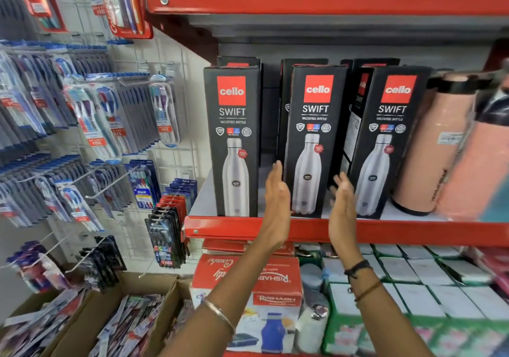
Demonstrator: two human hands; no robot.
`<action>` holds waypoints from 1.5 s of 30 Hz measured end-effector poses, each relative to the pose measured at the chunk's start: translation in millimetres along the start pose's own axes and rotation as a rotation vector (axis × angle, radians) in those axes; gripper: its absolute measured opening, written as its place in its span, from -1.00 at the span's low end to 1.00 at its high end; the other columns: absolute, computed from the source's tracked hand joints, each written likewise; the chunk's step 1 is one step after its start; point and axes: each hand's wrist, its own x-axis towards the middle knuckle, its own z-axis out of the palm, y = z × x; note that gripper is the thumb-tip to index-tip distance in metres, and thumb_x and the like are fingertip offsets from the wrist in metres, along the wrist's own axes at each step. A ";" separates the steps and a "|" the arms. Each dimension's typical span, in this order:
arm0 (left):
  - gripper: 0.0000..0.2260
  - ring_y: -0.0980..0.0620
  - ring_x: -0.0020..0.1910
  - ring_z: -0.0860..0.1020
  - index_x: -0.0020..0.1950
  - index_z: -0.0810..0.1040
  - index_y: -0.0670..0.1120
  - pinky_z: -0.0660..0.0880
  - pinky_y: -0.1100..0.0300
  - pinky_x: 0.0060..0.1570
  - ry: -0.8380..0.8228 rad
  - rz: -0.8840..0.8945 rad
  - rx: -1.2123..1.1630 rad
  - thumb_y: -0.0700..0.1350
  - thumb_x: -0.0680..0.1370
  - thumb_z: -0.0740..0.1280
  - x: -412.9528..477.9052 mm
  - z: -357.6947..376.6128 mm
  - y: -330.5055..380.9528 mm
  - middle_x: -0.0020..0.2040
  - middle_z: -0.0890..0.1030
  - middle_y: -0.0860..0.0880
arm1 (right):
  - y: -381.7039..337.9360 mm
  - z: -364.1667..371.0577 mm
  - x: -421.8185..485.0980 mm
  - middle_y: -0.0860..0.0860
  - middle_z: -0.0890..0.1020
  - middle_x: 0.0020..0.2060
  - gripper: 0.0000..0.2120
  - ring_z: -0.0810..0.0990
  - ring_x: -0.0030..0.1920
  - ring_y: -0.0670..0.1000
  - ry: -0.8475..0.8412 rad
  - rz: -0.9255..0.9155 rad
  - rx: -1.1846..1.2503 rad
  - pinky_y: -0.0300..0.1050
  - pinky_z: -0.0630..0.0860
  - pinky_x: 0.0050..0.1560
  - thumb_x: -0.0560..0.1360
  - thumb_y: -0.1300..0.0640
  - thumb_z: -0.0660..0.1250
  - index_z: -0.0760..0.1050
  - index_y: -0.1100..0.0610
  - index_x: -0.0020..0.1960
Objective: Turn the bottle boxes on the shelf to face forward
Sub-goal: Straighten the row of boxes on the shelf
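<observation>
The middle Cello Swift box [314, 139] stands between the left hand [276, 194] and right hand [343, 202], both flat, fingers spread, holding nothing.

One head-worn wide-angle view looks forward and slightly down, close to the red shelf [275, 228], with both forearms reaching in from below
</observation>
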 end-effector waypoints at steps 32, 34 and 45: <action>-0.51 0.11 0.48 0.29 0.38 0.37 0.14 0.20 0.10 0.48 0.167 0.327 -0.003 0.31 0.57 -0.07 -23.1 84.5 17.1 0.43 0.37 0.12 | -4.6 -101.5 13.6 -0.01 0.54 0.31 -0.41 0.47 0.36 -0.07 0.169 -0.162 0.153 -0.12 0.37 0.38 0.56 -0.23 0.00 0.45 0.14 0.36; -0.41 0.18 0.53 0.17 0.44 0.27 0.17 0.10 0.18 0.51 0.021 0.257 -0.003 0.40 0.52 -0.09 -13.9 104.3 17.9 0.50 0.25 0.18 | -3.9 -112.5 26.1 -0.11 0.46 0.37 -0.43 0.40 0.40 -0.16 0.169 -0.105 0.125 -0.16 0.29 0.43 0.55 -0.27 -0.01 0.38 0.02 0.41; -0.18 0.32 0.51 0.00 0.56 -0.05 0.12 -0.06 0.09 0.56 -0.034 -0.073 0.039 0.51 0.40 -0.15 31.4 135.3 15.7 0.50 0.02 0.26 | 8.9 -124.4 58.8 -0.05 0.39 0.38 -0.24 0.36 0.39 -0.04 -0.053 0.075 0.006 0.01 0.24 0.46 0.42 -0.42 -0.08 0.29 0.02 0.43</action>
